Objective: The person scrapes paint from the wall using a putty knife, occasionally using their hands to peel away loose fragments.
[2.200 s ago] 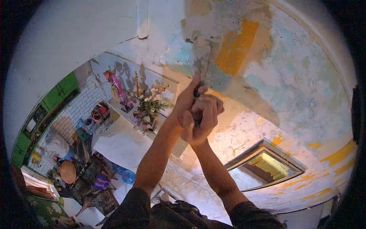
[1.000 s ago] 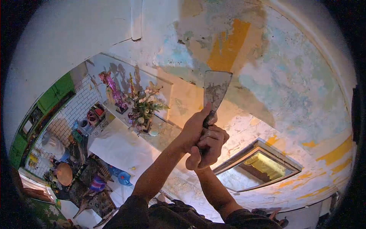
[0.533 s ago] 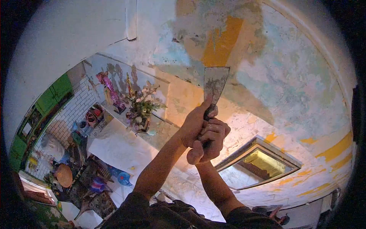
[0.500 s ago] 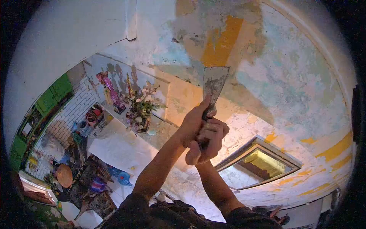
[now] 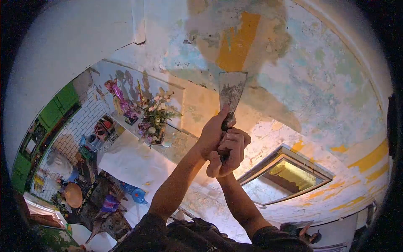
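Note:
A paint scraper point(image 5: 233, 89) with a worn, stained metal blade points up the wall, its wide edge right at the lower end of an orange-yellow paint stripe point(image 5: 237, 46). My left hand point(image 5: 210, 133) is closed round its dark handle, the thumb stretched up along the base of the blade. Wrapped over the same handle from the right is my right hand point(image 5: 233, 150), fingers curled. Most of the handle is hidden inside the two hands. Around the blade the wall point(image 5: 315, 84) is patchy, with pale blue, green and beige layers showing.
A framed opening or mirror point(image 5: 289, 176) sits on the wall at the lower right, beside more orange streaks point(image 5: 369, 159). To the left stand a flower arrangement point(image 5: 156, 113) and a white surface point(image 5: 126, 157). Green cabinets point(image 5: 58, 105) line the far left. Another person point(image 5: 308, 235) shows at the lower right.
The view has shifted slightly, so the stripe and scraper appear a little further left. Both hands keep their grip, and the blade edge stays at the stripe's lower end.

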### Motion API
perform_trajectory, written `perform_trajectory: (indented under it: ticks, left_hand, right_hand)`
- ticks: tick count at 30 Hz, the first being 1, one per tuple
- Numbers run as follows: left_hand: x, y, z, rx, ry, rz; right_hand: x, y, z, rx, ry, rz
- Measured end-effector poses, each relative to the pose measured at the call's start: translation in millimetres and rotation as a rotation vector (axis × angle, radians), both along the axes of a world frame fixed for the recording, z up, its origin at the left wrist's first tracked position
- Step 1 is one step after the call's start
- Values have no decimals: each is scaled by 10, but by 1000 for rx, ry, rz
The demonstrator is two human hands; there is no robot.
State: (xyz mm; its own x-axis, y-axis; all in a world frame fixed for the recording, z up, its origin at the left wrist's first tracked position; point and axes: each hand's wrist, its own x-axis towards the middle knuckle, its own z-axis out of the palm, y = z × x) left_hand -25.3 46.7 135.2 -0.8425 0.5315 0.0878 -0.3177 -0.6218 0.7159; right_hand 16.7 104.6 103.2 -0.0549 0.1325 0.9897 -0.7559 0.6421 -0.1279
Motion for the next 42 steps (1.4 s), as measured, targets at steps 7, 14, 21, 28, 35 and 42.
perform_trajectory:
  ticks: [7, 14, 21, 28, 35, 42]
  left_hand:
    - [-121, 32, 13, 16, 27, -58]
    - [-87, 34, 21, -38, 81, -86]
    - [-112, 8, 44, -25, 34, -19]
    - [-118, 18, 221, 214, -93, -62]
    - [-139, -21, 190, 128, -45, -37]
    - [-173, -25, 39, 155, -13, -91]
  right_hand:
    - [-102, 48, 68, 48, 47, -51]
    - [-68, 61, -31, 5, 17, -56]
    - [-32, -25, 93, 5, 38, -61]
    - [-192, -20, 196, 0, 99, -3]
    - [-203, -11, 213, 35, 49, -11]
    - [-128, -28, 184, 54, 28, 26]
